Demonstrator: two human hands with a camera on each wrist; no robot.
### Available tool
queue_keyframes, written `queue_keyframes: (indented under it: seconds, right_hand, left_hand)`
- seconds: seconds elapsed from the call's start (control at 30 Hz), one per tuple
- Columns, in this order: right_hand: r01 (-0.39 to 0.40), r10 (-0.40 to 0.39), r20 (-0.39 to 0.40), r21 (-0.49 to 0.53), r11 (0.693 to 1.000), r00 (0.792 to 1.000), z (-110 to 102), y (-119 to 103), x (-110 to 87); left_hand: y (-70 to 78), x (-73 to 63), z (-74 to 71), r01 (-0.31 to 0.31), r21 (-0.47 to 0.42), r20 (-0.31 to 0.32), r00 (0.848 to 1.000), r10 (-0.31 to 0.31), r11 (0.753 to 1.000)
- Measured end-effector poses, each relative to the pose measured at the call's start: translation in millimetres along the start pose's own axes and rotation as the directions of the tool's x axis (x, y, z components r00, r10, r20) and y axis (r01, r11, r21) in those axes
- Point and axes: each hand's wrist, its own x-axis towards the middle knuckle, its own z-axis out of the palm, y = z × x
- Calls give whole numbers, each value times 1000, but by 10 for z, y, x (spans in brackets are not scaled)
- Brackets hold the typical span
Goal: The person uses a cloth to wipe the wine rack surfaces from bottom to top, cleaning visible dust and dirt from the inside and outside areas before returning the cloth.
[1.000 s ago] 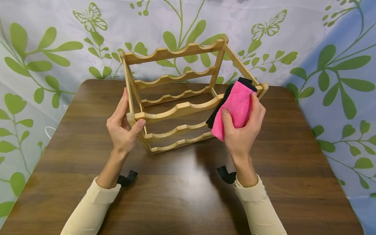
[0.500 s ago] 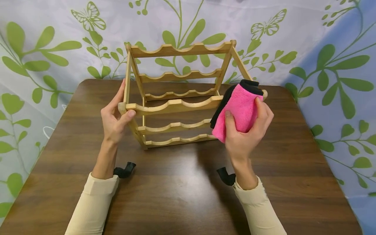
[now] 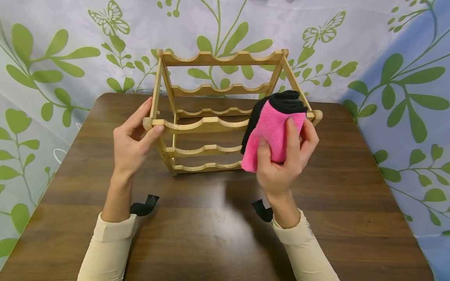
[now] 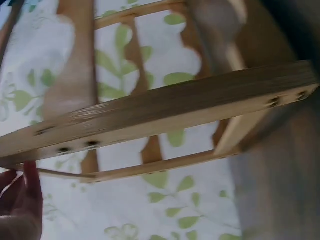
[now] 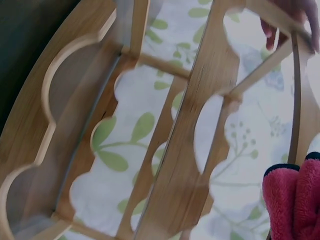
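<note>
A light wooden wine rack (image 3: 211,125) with scalloped rails stands on the table, its upper front rail toward me. My left hand (image 3: 131,142) grips the front left corner, thumb on the rail's end and fingers behind the post. A folded pink cloth (image 3: 272,130) with black edging is held in my right hand (image 3: 284,168), thumb and fingers pressing into it. The cloth overlaps the right part of the front rails. In the left wrist view a side frame (image 4: 165,107) with screw holes crosses close by. The cloth (image 5: 282,200) shows at the right wrist view's lower right.
The brown wooden table (image 3: 211,234) extends around the rack. Behind it hangs a pale backdrop (image 3: 246,15) printed with green leaves and butterflies. Black bands (image 3: 145,206) stick out beside both wrists, next to the cream sleeves (image 3: 109,249).
The rack has turned from a slant to nearly square-on. My left hand has moved left while keeping its grip. The cloth and right hand went slightly right, then back left along the rail.
</note>
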Motion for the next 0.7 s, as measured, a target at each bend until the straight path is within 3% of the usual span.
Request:
queue_keyframes:
  seconds: [0.13, 0.27, 0.47, 0.6, 0.7]
  right_hand:
    - [64, -67, 69, 48, 997, 995, 127, -127, -59]
    - [161, -172, 161, 77, 984, 972, 277, -272, -135]
    - [298, -301, 353, 65, 952, 886, 536, -426, -286]
    - [333, -303, 464, 19, 943, 833, 646, -432, -397]
    - [363, -285, 507, -58, 930, 813, 685, -406, -465]
  left_hand:
    - [141, 10, -9, 57, 80, 18, 998, -58, 995]
    - [196, 47, -39, 84, 157, 55, 994, -94, 984]
    - [189, 70, -82, 142, 251, 47, 986, -159, 958]
    - [186, 57, -90, 131, 232, 67, 986, -151, 964]
    - [186, 54, -94, 103, 204, 105, 986, -126, 974]
